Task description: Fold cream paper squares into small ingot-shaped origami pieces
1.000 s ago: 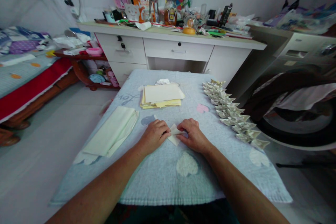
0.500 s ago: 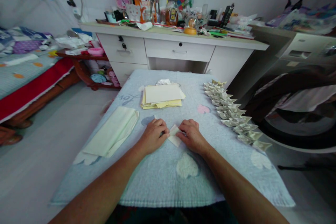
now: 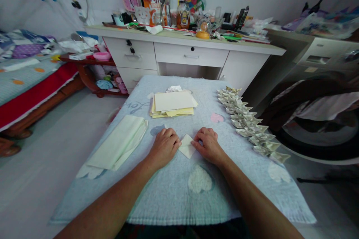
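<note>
A small folded square of pale paper lies turned like a diamond on the cloth-covered table, between my two hands. My left hand is closed, its fingertips pinching the paper's left corner. At the opposite corner, my right hand has its curled fingers and thumb on the paper's edge. Beyond them sits a stack of cream and yellow paper sheets. Larger folded pale-green paper rests to the left. Rows of folded paper boats stand along the right side.
The light-blue tablecloth covers the table. Behind it stands a white desk crowded with jars, bags and small items. A washing machine with dark clothing at its door is on the right, a bed on the left.
My right hand has shifted slightly to the right, and more of the paper's middle shows between my hands. My left hand stays almost in place.
</note>
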`<action>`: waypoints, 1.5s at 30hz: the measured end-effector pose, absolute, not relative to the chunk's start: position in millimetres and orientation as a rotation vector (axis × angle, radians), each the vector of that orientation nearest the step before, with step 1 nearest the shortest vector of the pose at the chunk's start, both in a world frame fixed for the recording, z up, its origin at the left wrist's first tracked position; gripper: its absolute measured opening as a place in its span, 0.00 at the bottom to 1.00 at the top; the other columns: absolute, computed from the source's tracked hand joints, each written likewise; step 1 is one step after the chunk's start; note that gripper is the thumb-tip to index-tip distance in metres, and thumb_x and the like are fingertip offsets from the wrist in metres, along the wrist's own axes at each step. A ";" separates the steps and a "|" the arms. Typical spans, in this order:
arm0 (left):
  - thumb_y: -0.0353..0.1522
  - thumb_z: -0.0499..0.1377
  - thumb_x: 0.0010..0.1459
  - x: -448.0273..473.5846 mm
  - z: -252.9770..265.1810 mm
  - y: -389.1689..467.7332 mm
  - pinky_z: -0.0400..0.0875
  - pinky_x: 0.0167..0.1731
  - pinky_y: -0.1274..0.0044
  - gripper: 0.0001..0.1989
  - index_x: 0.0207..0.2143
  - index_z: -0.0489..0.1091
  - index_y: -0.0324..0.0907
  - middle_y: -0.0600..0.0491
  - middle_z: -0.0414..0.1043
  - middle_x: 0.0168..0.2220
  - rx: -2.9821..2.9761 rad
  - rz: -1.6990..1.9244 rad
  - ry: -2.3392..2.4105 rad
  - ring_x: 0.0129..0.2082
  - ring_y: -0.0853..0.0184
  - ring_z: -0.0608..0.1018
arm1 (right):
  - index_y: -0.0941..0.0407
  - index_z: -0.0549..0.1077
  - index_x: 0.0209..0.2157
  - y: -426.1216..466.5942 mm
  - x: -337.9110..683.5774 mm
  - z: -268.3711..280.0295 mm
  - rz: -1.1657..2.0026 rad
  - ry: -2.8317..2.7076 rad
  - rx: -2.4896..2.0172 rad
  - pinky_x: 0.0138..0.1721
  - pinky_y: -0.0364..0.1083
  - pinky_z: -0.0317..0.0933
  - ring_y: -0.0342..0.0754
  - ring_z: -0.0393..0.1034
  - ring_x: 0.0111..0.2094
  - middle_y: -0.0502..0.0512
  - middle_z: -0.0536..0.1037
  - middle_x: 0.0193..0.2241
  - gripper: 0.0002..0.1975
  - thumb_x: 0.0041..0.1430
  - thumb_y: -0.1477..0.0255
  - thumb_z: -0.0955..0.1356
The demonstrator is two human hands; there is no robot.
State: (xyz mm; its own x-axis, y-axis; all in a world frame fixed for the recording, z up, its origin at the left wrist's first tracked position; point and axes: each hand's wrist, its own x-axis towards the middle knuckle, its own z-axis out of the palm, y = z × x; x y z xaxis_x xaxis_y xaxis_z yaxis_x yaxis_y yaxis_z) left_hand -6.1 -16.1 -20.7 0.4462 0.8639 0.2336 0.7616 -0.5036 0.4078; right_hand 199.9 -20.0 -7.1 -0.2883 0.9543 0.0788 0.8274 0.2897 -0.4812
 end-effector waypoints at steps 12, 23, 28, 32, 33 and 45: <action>0.32 0.55 0.60 -2.3 -19.4 -19.8 0.63 0.41 0.68 0.07 0.29 0.69 0.41 0.51 0.65 0.35 2.473 0.548 1.539 0.40 0.62 0.66 | 0.56 0.75 0.29 -17.6 197.6 -11.6 0.451 -2.199 -1.714 0.44 0.50 0.48 0.50 0.58 0.42 0.55 0.70 0.36 0.11 0.61 0.66 0.66; 0.32 0.54 0.60 1.1 -16.9 -22.2 0.62 0.40 0.68 0.08 0.29 0.70 0.41 0.50 0.65 0.36 2.458 0.534 1.604 0.39 0.61 0.66 | 0.56 0.74 0.27 -17.4 192.0 -14.7 0.351 -2.165 -1.811 0.41 0.50 0.48 0.52 0.59 0.41 0.56 0.71 0.36 0.11 0.59 0.64 0.67; 0.33 0.54 0.59 2.4 -16.7 -23.7 0.61 0.40 0.67 0.08 0.29 0.70 0.41 0.49 0.65 0.36 2.464 0.521 1.646 0.40 0.60 0.66 | 0.56 0.74 0.26 -17.3 191.1 -17.5 0.322 -2.158 -1.809 0.41 0.50 0.48 0.53 0.58 0.41 0.57 0.70 0.35 0.12 0.59 0.64 0.67; 0.33 0.55 0.59 2.6 -16.1 -24.4 0.61 0.40 0.67 0.08 0.30 0.70 0.41 0.49 0.65 0.36 2.488 0.522 1.657 0.40 0.60 0.66 | 0.56 0.74 0.27 -17.3 190.6 -17.3 0.307 -2.168 -1.810 0.41 0.50 0.48 0.53 0.58 0.41 0.57 0.70 0.35 0.11 0.59 0.64 0.67; 0.33 0.55 0.59 2.6 -16.1 -24.4 0.61 0.40 0.67 0.08 0.30 0.70 0.41 0.49 0.65 0.37 2.493 0.523 1.656 0.40 0.60 0.66 | 0.56 0.74 0.27 -17.4 190.5 -17.0 0.304 -2.170 -1.810 0.41 0.50 0.48 0.53 0.58 0.41 0.57 0.70 0.35 0.11 0.59 0.64 0.67; 0.29 0.56 0.57 -6.5 -15.2 -19.4 0.62 0.42 0.67 0.04 0.35 0.69 0.42 0.50 0.68 0.39 2.424 0.631 1.587 0.42 0.59 0.67 | 0.56 0.74 0.26 -18.3 190.6 -13.9 0.320 -2.171 -1.803 0.41 0.50 0.48 0.53 0.58 0.41 0.56 0.70 0.35 0.11 0.58 0.65 0.68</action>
